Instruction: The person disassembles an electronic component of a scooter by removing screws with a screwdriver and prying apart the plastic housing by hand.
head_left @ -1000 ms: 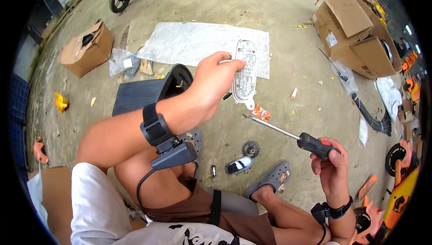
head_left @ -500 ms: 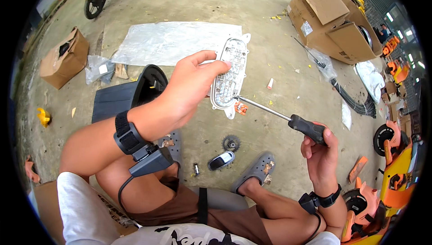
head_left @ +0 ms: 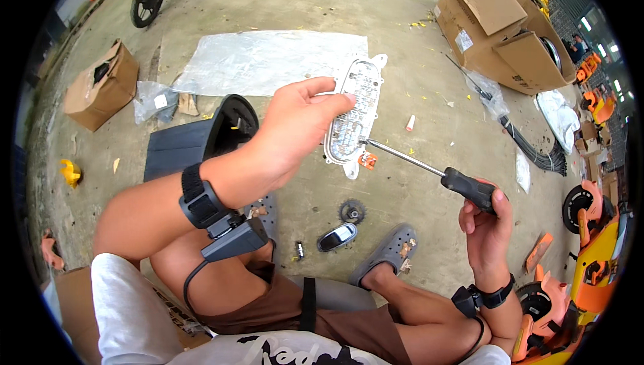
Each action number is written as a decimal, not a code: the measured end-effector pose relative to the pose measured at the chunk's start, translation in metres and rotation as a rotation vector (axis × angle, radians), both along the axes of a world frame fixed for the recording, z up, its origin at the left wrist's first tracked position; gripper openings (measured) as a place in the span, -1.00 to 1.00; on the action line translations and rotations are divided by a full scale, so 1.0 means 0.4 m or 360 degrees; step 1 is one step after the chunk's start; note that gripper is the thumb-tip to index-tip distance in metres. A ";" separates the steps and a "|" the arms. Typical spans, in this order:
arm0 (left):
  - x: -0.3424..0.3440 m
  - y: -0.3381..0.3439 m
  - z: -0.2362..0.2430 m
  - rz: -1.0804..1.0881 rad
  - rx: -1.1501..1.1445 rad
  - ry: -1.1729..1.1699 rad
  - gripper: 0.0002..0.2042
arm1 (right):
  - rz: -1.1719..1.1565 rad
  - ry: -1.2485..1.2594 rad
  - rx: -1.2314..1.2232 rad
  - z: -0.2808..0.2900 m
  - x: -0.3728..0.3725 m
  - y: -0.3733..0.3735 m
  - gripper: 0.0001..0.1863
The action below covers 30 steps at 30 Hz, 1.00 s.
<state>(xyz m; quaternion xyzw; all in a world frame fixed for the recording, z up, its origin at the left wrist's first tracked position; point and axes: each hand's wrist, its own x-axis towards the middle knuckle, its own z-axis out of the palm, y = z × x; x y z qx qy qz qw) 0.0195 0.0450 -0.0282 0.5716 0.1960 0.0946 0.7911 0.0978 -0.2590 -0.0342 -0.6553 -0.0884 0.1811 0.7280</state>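
Observation:
My left hand (head_left: 298,120) is closed on an elongated oval light unit (head_left: 357,107) with a clear face and small tabs round its rim, thumb pressed on the front. The unit stands tilted, its long side running away from me. My right hand (head_left: 488,221) grips the black handle of a screwdriver (head_left: 469,187). Its metal shaft slants up to the left, and the tip meets the unit's lower right rim. Whether a screw sits under the tip is too small to tell.
Near my feet lie a toothed ring (head_left: 352,211), a small dark device with a screen (head_left: 337,237) and a small cylinder (head_left: 299,251). A black bin-like piece (head_left: 176,147) stands to the left. Beyond are a plastic sheet (head_left: 268,63), cardboard boxes (head_left: 104,90) and a cable bundle (head_left: 533,150).
The whole view has shifted slightly, so everything sits a little further right. My hands keep their grips, and the screwdriver tip stays at the same spot on the light unit's rim.

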 end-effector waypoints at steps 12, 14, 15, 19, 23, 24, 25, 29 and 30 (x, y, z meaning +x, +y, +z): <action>-0.007 0.002 0.001 -0.0020 0.0017 -0.0015 -0.82 | 0.0096 -0.0206 -0.0034 0.018 -0.014 0.009 -0.48; -0.007 0.003 0.005 -0.0022 -0.0032 -0.0011 -0.83 | 0.0111 -0.0253 -0.0023 0.015 -0.013 0.007 -0.46; -0.007 0.003 0.007 -0.0024 -0.0057 -0.0011 -0.83 | 0.0117 -0.0267 -0.0020 0.015 -0.013 0.005 -0.45; -0.010 0.005 0.011 -0.0059 -0.0080 -0.0001 -0.81 | 0.0122 -0.0314 -0.0007 0.014 -0.013 0.001 -0.43; -0.008 0.008 0.006 -0.0102 -0.0098 -0.0017 -0.78 | 0.0148 -0.0337 0.0000 0.013 -0.015 -0.004 -0.43; -0.010 0.009 0.004 -0.0098 -0.0118 -0.0034 -0.77 | 0.0159 -0.0348 -0.0010 0.013 -0.017 -0.003 -0.43; -0.012 0.011 0.004 -0.0094 -0.0144 -0.0033 -0.77 | 0.0170 -0.0359 -0.0020 0.011 -0.017 -0.002 -0.42; -0.014 0.010 0.011 -0.0091 -0.0167 -0.0023 -0.78 | 0.0166 -0.0384 -0.0028 0.010 -0.018 0.001 -0.42; -0.014 0.010 0.013 -0.0092 -0.0154 -0.0020 -0.78 | 0.0159 -0.0373 -0.0023 0.011 -0.018 0.001 -0.42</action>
